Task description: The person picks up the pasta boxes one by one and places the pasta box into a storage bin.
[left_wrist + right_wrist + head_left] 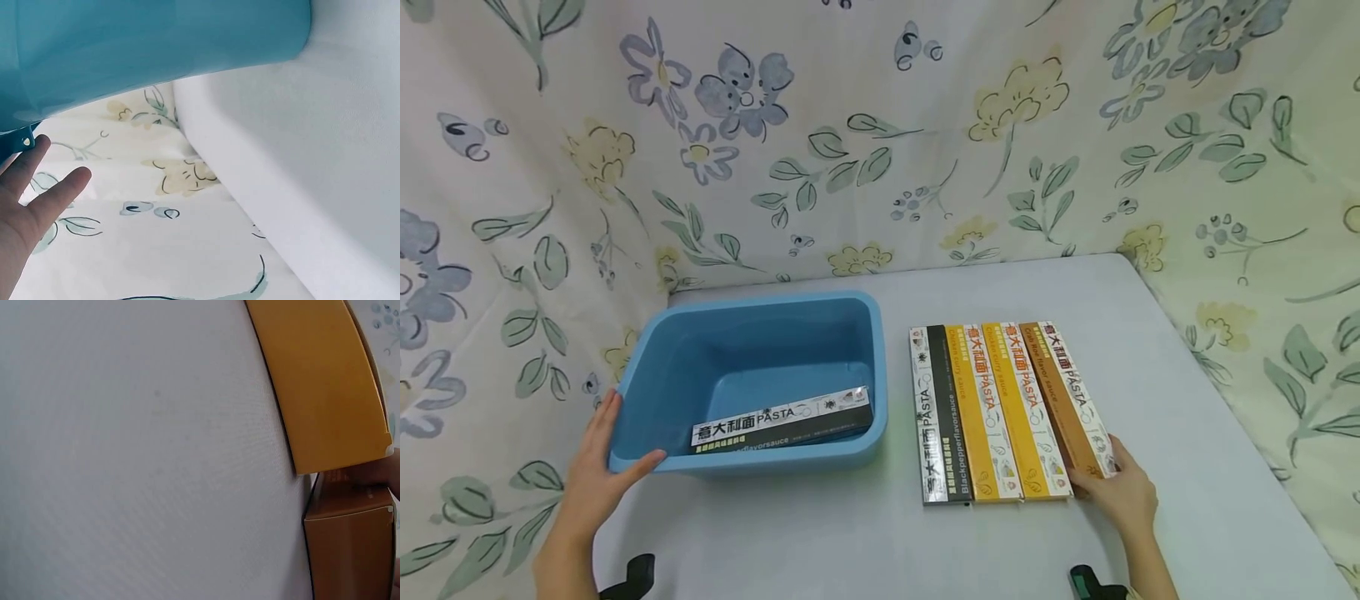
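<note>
Blue plastic bin [760, 302], standing towards the far left corner of the white surface [850, 542], with a black-and-white pasta box [782, 421] lying in it along the near wall; whether others lie beneath cannot be told. To the right, between the bin and the surface's right edge, four boxes lie in a row, their long sides running from the far edge towards the near one: a second black-and-white box [942, 417], a first yellow box [983, 417], a second yellow box [1027, 417] and, outermost, a brown box [1067, 400].

The hands are well apart. The left hand [597, 471] rests at the bin's near left corner, its fingers extended against the outside and the thumb spread towards the near rim. The right hand [1118, 492] pinches the near end of the brown box, thumb in the narrow gap beside the neighbouring yellow box; whether that end is off the surface is unclear.

The step in hand appears to be the grasp of the brown box — apparently for transfer to the bin. The next move would call for a firm pinch and a lift clear of the yellow neighbour, with the bin steadied.
</note>
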`<state>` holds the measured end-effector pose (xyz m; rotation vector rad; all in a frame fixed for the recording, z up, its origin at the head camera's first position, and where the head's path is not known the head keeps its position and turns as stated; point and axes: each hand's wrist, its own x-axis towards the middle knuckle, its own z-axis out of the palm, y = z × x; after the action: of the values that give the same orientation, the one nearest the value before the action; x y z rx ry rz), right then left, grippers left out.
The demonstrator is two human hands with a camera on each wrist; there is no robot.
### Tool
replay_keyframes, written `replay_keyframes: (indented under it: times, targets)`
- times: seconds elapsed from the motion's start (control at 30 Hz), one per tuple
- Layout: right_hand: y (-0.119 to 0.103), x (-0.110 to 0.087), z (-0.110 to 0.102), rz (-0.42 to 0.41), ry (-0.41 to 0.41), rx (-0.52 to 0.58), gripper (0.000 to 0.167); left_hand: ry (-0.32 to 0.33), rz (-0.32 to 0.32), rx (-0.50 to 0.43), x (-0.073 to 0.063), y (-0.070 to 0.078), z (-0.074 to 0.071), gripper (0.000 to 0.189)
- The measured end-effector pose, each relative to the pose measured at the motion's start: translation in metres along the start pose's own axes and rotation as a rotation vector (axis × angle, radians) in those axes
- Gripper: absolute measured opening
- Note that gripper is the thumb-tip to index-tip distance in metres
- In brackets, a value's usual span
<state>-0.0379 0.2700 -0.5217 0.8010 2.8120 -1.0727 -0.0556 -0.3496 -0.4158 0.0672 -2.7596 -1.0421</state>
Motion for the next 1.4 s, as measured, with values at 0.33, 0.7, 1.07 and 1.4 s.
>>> replay_keyframes:
  times: [0.33,0.7,1.07,1.4]
  targets:
    - [-0.008,0.001,0.000,0.175,-0.007,0.219,0.097,0.009,0.001,0.018,-0.001,0.000,0.000,0.096]
    - [-0.024,0.000,-0.007,0.231,-0.012,0.440,0.099,0.008,-0.008,0.012,0.000,0.000,0.000,0.096]
    - [-0.039,-0.006,-0.023,0.164,-0.008,0.461,0.100,0.008,-0.014,0.009,-0.001,0.001,-0.001,0.096]
    - [-0.061,-0.008,-0.035,0.075,-0.035,0.420,0.097,0.002,-0.020,0.019,-0.001,0.001,-0.001,0.095]
